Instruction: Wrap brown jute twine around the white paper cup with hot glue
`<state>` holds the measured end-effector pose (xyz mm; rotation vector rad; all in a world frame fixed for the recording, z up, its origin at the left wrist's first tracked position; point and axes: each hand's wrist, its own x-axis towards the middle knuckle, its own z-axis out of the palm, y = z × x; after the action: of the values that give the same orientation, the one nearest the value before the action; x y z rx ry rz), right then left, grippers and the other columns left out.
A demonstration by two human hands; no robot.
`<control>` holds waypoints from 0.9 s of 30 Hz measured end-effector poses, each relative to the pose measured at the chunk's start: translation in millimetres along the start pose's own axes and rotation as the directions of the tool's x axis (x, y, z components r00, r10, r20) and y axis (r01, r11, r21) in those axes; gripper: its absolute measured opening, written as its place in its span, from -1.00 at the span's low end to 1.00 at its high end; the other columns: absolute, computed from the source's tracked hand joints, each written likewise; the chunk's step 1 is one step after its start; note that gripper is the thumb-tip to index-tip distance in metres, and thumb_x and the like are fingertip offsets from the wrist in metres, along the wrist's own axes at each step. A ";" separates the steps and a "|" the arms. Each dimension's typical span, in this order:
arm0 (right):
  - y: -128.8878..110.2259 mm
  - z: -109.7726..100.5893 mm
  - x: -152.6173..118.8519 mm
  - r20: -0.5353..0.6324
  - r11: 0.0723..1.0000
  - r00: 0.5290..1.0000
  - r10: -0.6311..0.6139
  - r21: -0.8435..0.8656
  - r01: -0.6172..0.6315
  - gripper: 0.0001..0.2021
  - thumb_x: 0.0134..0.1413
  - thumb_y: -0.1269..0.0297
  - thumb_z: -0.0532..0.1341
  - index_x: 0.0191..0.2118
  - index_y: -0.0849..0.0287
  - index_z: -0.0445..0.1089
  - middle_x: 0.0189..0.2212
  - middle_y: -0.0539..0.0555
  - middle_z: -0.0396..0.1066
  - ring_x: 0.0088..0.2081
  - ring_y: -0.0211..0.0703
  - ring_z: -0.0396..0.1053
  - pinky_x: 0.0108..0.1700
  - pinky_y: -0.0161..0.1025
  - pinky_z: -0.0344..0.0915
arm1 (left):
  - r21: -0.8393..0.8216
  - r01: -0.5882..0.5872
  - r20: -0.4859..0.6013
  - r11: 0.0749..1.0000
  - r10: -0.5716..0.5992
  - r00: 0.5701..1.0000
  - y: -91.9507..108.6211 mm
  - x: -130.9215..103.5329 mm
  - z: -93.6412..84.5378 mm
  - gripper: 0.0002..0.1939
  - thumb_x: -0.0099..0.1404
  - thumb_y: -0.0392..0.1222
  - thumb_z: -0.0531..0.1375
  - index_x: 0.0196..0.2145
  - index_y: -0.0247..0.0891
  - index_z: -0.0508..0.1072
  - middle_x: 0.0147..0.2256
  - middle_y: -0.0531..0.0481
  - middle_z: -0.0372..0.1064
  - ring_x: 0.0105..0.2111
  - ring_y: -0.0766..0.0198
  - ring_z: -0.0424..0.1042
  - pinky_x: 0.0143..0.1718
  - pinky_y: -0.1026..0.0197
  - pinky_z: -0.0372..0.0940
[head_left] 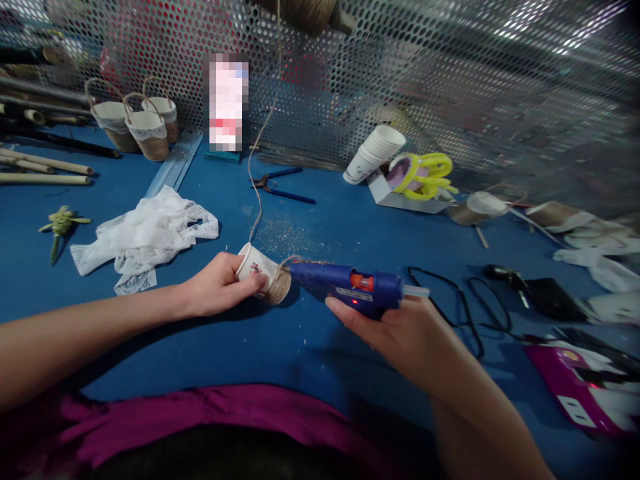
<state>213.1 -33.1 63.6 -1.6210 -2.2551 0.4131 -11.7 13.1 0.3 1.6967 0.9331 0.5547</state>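
Note:
My left hand is wrapped round a white paper cup that lies tilted, its mouth to the upper left. Brown twine is wound about the base end of this cup. A strand of the twine runs up from the cup toward a spool at the top of the view. In my right hand is a blue hot glue gun with a red light lit on its side. Its nozzle points left, close to the wound twine; whether the two touch I cannot tell.
White lace lies left, below three twine-wrapped cups with handles. Pliers rest centre back, near a blurred-out screen. Stacked paper cups lean by a box with yellow cord. A black cable and purple case lie right.

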 end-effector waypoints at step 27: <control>-2.2 -2.5 -5.3 0.031 0.999 0.999 0.037 0.009 -0.037 -0.72 -0.01 0.13 0.09 -0.63 0.12 0.26 -0.74 -0.04 0.29 -0.66 -0.26 0.25 -0.57 -0.31 0.24 | -0.013 0.010 0.008 1.000 -0.010 1.000 2.8 1.1 -0.7 -0.68 0.18 -0.11 0.00 -0.45 -0.42 0.42 -0.55 0.03 0.32 -0.56 0.39 0.24 -0.52 0.36 0.21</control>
<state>213.9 -38.7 66.2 -1.6647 -2.2455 0.4602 -10.7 14.0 3.0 1.6803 0.9299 0.5460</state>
